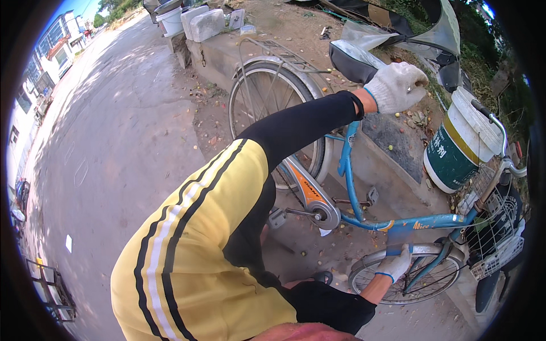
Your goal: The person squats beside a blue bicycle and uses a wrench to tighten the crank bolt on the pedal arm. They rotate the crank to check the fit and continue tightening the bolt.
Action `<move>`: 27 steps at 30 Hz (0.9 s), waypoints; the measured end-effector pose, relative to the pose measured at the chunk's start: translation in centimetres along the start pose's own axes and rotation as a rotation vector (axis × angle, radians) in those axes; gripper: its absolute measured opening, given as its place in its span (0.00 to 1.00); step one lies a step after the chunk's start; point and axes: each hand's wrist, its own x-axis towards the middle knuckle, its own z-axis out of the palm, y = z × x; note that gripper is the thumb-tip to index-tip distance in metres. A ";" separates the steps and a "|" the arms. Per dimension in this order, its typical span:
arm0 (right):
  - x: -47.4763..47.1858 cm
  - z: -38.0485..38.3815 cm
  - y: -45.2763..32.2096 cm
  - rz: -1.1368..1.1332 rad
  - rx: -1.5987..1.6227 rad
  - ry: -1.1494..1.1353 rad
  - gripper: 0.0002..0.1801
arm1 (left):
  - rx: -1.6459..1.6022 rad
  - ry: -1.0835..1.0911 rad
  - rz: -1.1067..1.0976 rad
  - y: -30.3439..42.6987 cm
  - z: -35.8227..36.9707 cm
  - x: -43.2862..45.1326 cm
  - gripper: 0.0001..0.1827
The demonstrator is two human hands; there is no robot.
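My left hand (pixel 396 88), in a white knitted glove, is curled over the front of the bicycle saddle (pixel 353 59). The saddle has black sides and a shiny silvery top; the glove hides its nose, and I cannot tell how firmly the fingers hold it. My right hand (pixel 396 265), gloved too, is closed around a blurred blue object (pixel 398 248) at the front mudguard (pixel 420 248). The object's kind is unclear. The blue Giant bicycle (pixel 409 223) stands before me, its orange chain guard (pixel 310 192) below my left arm.
A white and green plastic bucket (pixel 460 136) stands on the far side, beside the handlebar (pixel 505 132). A wire basket (pixel 490 238) is at the bicycle's front. Behind the rear wheel (pixel 273 98) runs a concrete ledge (pixel 217 55) with pale blocks (pixel 207 25). The paved road (pixel 128 115) stretches left.
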 end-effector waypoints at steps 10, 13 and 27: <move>-3.3 -0.1 0.6 0.079 0.178 -0.113 0.18 | -0.261 -0.698 -0.147 14.3 -4.4 -22.5 0.06; -4.0 -1.7 0.0 0.018 0.259 0.100 0.16 | 0.050 -1.391 -0.023 16.3 -3.6 -25.4 0.12; -12.3 2.6 3.2 0.159 -0.166 -0.234 0.19 | 0.052 -1.684 -0.158 17.7 -5.3 -30.6 0.18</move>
